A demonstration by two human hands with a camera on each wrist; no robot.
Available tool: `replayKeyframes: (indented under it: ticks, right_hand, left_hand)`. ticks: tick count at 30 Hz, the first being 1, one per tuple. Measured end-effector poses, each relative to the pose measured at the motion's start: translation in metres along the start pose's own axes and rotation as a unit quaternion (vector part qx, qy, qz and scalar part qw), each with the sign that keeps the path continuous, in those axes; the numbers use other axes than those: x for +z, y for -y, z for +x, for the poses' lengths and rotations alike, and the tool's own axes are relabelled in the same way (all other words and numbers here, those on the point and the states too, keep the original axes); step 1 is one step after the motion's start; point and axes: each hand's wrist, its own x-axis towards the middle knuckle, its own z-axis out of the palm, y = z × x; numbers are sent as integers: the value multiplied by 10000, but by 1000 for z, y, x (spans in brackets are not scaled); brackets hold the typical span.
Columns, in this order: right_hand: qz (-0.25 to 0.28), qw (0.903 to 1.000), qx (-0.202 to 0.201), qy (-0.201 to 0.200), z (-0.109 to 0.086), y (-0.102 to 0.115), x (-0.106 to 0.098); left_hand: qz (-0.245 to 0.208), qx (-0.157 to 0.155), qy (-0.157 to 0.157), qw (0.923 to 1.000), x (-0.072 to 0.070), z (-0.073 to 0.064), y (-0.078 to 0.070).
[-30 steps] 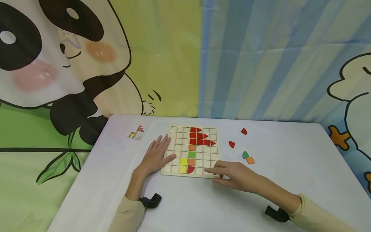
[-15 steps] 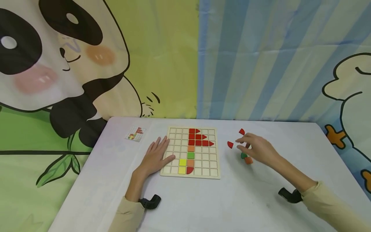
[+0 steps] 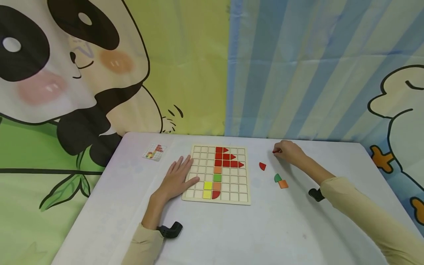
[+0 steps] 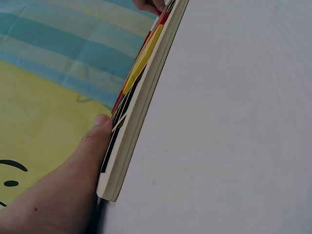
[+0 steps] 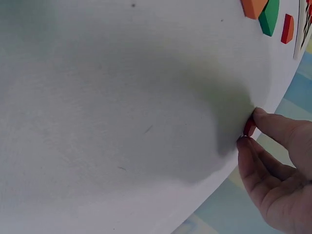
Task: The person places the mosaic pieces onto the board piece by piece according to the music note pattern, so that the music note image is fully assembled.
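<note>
My left hand (image 3: 175, 181) lies with spread, straight fingers on the left edge of a wooden grid board (image 3: 236, 188). In the left wrist view its thumb (image 4: 92, 141) rests along the board's side. Red, orange, green and yellow pieces sit in the board's squares. Toward the back right of the table, my right hand (image 3: 290, 151) pinches a red quarter-circle piece (image 5: 249, 127) between thumb and fingertips, at the tabletop. Another red quarter-circle piece (image 3: 262, 166) lies between that hand and the board.
A green quarter-circle piece (image 3: 277, 178) touches an orange square piece (image 3: 283, 184) right of the board. A small pattern card (image 3: 154, 152) lies at the back left of the white table (image 3: 212, 232). A printed curtain (image 3: 185, 66) hangs behind.
My right hand has gone from the board's lower right corner up to the back right and now pinches the farther red quarter-circle piece. The left hand has stayed on the board.
</note>
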Motion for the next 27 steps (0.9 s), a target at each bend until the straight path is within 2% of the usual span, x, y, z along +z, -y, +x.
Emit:
replayKeyframes:
  ticks: [6,11,14,16,19,21,25,27]
  right_hand:
    - [227,9984,-437,-264,2,-10,5]
    - [216,9991,-301,-203,6,-14,11]
    - [27,9996,-189,-200,8,-8,11]
    - [30,9993,-276,-265,9,2,12]
    - [255,9967,-659,-388,10,30,17]
    - [444,9918,-1133,-391,10,57,22]
    - [643,9723,-2236,-239,10,119,36]
    - [726,9616,-2644,-78,13,145,44]
  left_hand:
    - [37,-10,57,10000,2,-1,3]
    - [29,25,-2,10000,2,-1,3]
    - [44,42,-11,10000,1,0,2]
    - [47,35,-3,10000,1,0,2]
    - [37,22,42,10000,0,0,1]
    - [29,3,72,10000,0,0,1]
    - [52,-29,63,10000,1,0,1]
    - [42,-28,21,10000,2,1,2]
